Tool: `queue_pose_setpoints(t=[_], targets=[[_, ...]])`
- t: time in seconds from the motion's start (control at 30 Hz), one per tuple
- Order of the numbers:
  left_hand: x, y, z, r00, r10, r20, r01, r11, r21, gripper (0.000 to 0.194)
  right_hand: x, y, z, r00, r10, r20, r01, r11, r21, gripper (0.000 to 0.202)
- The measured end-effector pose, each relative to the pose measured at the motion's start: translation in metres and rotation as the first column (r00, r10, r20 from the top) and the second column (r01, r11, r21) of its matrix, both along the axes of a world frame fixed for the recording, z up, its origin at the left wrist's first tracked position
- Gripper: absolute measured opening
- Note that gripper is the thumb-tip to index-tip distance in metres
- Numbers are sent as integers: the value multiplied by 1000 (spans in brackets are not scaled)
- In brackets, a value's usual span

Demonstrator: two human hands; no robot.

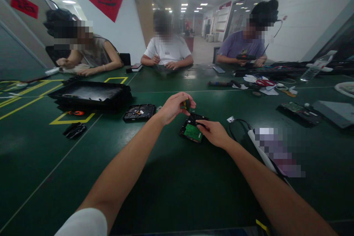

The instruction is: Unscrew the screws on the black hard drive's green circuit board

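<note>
Green table, 3 other people seated along the far side, each busy with their own hands.

Person at the near side, both bare arms stretched forward. Left hand raised a little above the table, fingers pinched together around a small dark tool handle with a yellowish mark; the tip points down toward the hard drive. Right hand resting on the table, fingertips pressed on the drive's right edge, steadying it; whether it grips or only presses, I cannot tell.

The drive lies flat near the table's middle, green circuit board up, black casing around it, between the 2 hands.

To the left: a second opened drive casing, then a large black tray. To the right: a black cable looping just beside the right wrist. Farther off, red-handled scissors and a clear water bottle.
</note>
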State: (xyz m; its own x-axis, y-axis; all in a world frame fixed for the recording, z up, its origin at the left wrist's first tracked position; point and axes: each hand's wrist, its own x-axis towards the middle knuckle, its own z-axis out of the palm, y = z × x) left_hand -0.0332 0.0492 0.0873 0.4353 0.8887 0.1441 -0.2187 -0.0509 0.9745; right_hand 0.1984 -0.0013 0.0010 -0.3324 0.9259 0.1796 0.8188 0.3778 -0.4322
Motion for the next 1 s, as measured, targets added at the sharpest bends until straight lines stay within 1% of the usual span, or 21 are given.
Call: queue_pose_setpoints(t=[0.07,0.17,0.23,0.3,0.4,0.47,0.6,0.8,0.9,1.0], targets=[[0,1,-2,999,17,-43,-15,999,44,30,0,0,0,1000,8,-4,-8,1000,3,43],[-1,0,-1,991,51,-124,-37,993,115,31,0,-1,1,1000,14,-3,-14,1000,4,44],[-2,-2,1,987,49,-154,-30,992,126,32,0,-1,1,1000,11,-1,-11,1000,-1,43],[-2,-5,4,989,0,-147,15,995,102,36,0,-1,1,1000,11,-3,-11,1000,-4,43],[-1,-8,5,993,-83,-89,87,996,37,38,-1,-1,1,1000,14,-6,-14,1000,-3,43],[0,-9,6,994,-96,-44,96,995,-6,36,-1,-1,0,1000,18,-6,-18,1000,-2,43],[1,-8,5,998,-71,0,70,996,-47,34,0,0,-2,1000,18,-6,-18,1000,3,42],[-1,-5,3,998,6,-61,-3,999,46,27,0,1,-3,1000,12,-11,-11,1000,8,43],[-2,-5,5,997,39,-69,-35,997,66,26,0,0,-2,1000,8,-6,-8,1000,10,42],[-4,-4,6,997,21,-69,-15,997,76,25,-1,-1,0,1000,2,-9,-2,1000,8,42]])
